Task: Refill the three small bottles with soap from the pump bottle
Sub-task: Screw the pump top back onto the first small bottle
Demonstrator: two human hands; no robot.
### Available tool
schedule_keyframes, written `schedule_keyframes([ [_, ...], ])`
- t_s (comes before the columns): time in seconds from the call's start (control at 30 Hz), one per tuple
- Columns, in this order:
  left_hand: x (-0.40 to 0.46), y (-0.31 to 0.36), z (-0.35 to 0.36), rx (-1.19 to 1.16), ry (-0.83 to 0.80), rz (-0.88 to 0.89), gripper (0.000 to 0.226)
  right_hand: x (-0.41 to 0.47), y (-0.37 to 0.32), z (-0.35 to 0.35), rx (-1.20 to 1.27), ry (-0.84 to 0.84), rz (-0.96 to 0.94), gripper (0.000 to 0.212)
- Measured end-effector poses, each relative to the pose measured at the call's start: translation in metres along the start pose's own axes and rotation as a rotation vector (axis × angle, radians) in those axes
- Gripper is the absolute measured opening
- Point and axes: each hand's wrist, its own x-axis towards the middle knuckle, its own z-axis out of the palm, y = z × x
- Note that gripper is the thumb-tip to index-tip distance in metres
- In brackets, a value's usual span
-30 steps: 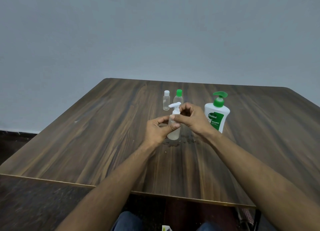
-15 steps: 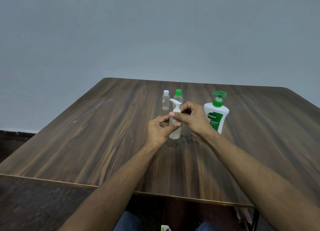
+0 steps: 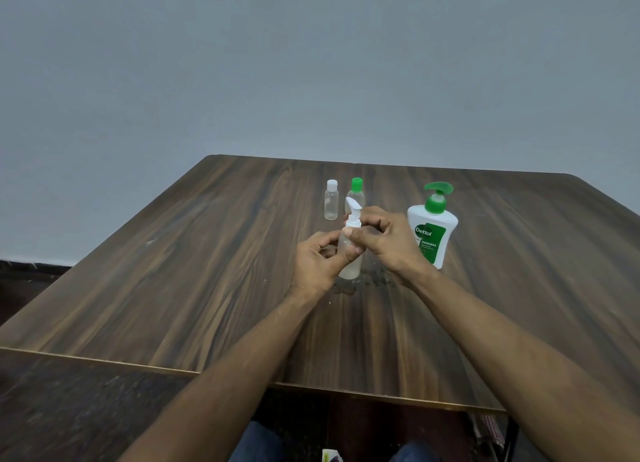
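A small clear bottle with a white pump top is held upright in the middle of the brown wooden table, its bottom on or just above the wood – which one cannot be told. The body of this bottle is gripped by the left hand, with the fingers and thumb curled round it. The white top is pinched by the right hand, fingers curled at the neck. A little clear liquid is seen at the bottom of the bottle.

Dark wet spots are seen on the table right around the bottle.

Farther away, two more small bottles are stood side by side – a clear bottle with a white cap on the left and a clear bottle with a green cap just beside it, partly hidden behind the pump top.

To the right, near the right hand, the big white soap bottle with a green pump is stood upright. It is not touched by either hand.
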Motion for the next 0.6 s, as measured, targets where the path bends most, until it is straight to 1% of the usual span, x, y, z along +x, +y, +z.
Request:
schedule_keyframes([
  [0.07, -0.002, 0.001, 0.002, 0.009, 0.02, 0.013, 0.033, -0.002, 0.0, 0.005, -0.018, 0.026, -0.017, 0.011],
  [0.13, -0.002, 0.003, 0.001, -0.018, 0.034, -0.018, 0.03, -0.003, 0.003, 0.003, 0.021, -0.029, -0.005, 0.02],
  [0.2, -0.002, 0.005, -0.002, -0.093, 0.024, -0.099, 0.03, -0.006, 0.01, -0.006, 0.04, -0.116, 0.067, 0.043],
  [0.23, -0.001, 0.006, -0.004, -0.122, 0.029, -0.145, 0.035, -0.008, 0.014, -0.009, 0.032, -0.149, 0.102, 0.053],
  [0.27, 0.0, 0.006, -0.006, -0.145, 0.035, -0.184, 0.039, -0.012, 0.019, -0.011, 0.021, -0.176, 0.119, 0.057],
  [0.37, 0.002, 0.008, -0.006, -0.204, 0.031, -0.24, 0.042, -0.024, 0.032, -0.004, -0.106, -0.227, 0.047, 0.053],
  [0.43, 0.004, 0.01, -0.004, -0.212, 0.038, -0.244, 0.042, -0.029, 0.039, 0.008, -0.189, -0.158, 0.028, 0.052],
  [0.53, 0.005, 0.01, 0.0, -0.196, 0.014, -0.23, 0.035, -0.028, 0.04, 0.02, -0.334, 0.076, 0.05, 0.043],
  [0.6, 0.008, 0.012, 0.001, -0.123, 0.008, -0.185, 0.033, -0.026, 0.041, 0.023, -0.447, 0.146, 0.06, 0.036],
])
